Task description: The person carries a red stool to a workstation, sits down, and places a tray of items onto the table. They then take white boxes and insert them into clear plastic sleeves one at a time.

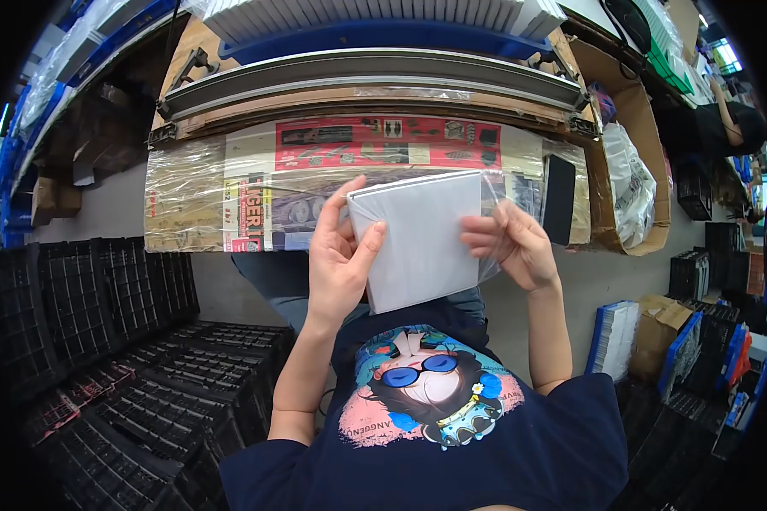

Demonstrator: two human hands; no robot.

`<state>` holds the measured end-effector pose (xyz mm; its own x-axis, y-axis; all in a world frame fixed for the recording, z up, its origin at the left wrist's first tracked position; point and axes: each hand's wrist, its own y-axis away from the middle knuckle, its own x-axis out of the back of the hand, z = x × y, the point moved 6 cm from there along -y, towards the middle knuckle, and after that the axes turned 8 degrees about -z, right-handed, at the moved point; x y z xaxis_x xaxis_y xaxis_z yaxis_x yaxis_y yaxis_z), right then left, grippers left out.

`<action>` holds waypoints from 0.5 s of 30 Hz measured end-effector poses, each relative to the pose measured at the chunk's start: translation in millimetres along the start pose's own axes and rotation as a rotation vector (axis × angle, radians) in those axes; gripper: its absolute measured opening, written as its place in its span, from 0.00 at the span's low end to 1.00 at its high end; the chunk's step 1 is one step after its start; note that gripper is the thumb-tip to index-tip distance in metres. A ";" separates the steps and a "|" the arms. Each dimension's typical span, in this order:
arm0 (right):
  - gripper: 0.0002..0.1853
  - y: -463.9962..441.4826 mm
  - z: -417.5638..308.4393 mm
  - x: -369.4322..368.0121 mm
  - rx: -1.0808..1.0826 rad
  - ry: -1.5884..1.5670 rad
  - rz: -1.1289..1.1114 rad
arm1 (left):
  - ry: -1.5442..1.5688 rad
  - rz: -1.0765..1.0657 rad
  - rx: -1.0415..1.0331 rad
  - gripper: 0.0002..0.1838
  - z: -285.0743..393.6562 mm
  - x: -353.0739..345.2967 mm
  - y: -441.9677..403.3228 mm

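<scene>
A flat white box [426, 238] in a clear plastic bag is held up in front of my body, slightly tilted. My left hand [341, 251] grips its left edge, thumb across the front face and fingers behind. At the right side, loose clear film of the plastic bag [491, 204] sticks out past the box. My right hand [516, 243] pinches this film between thumb and forefinger; its other fingers are bent and a little blurred. Behind the box lies the tabletop [187, 200], covered with taped cardboard and printed paper.
A long metal bar [366, 72] spans the table's back, before a blue tray [383, 38] of upright white boxes. A black phone [558, 200] lies at right, beside a cardboard box [601, 183]. Black crates [128, 383] stack at left. Another person [733, 128] is at far right.
</scene>
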<state>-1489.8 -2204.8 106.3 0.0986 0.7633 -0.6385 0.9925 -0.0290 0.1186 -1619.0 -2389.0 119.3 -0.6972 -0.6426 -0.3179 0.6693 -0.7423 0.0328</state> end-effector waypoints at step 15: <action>0.12 13.1 26.1 15.1 -0.112 -0.187 0.165 | -0.009 0.043 -0.022 0.15 -20.0 4.5 7.6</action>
<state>-1473.4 -2210.5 78.4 0.2798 0.6213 -0.7319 0.9489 -0.0632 0.3091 -1611.9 -2393.7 99.2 -0.6696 -0.6757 -0.3084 0.7041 -0.7096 0.0259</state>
